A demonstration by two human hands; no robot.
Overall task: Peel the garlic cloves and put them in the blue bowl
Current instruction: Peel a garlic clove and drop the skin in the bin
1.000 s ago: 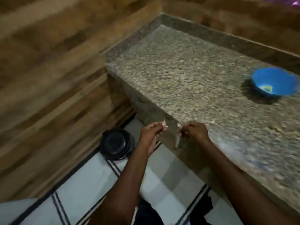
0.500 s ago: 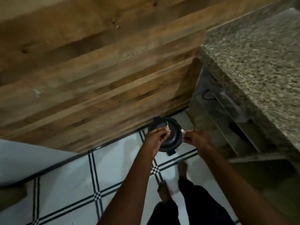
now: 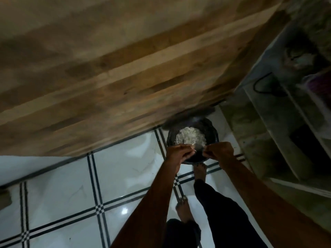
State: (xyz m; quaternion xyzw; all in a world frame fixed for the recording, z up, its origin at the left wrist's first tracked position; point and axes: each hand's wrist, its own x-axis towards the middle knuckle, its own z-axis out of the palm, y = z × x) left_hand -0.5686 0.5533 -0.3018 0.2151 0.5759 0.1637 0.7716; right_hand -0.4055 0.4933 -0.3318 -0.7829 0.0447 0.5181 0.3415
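Garlic skin (image 3: 193, 145) pinched by both hands (image 3: 180, 153), above black bin (image 3: 211, 129) of peelings, tiled floor (image 3: 114, 169)

1. I see a black bin (image 3: 208, 129) on the floor, against the foot of the wood-panelled wall (image 3: 107, 72); pale papery scraps (image 3: 190, 137) lie piled inside.
2. Floor (image 3: 59, 183): glossy white tiles with dark double lines.
3. Open shelving (image 3: 279, 122) stands at right, contents blurred.

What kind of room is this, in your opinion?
Probably a home kitchen: a tiled floor, shelves under a stone counter, and a black bin holding pale peelings, over which both hands work.
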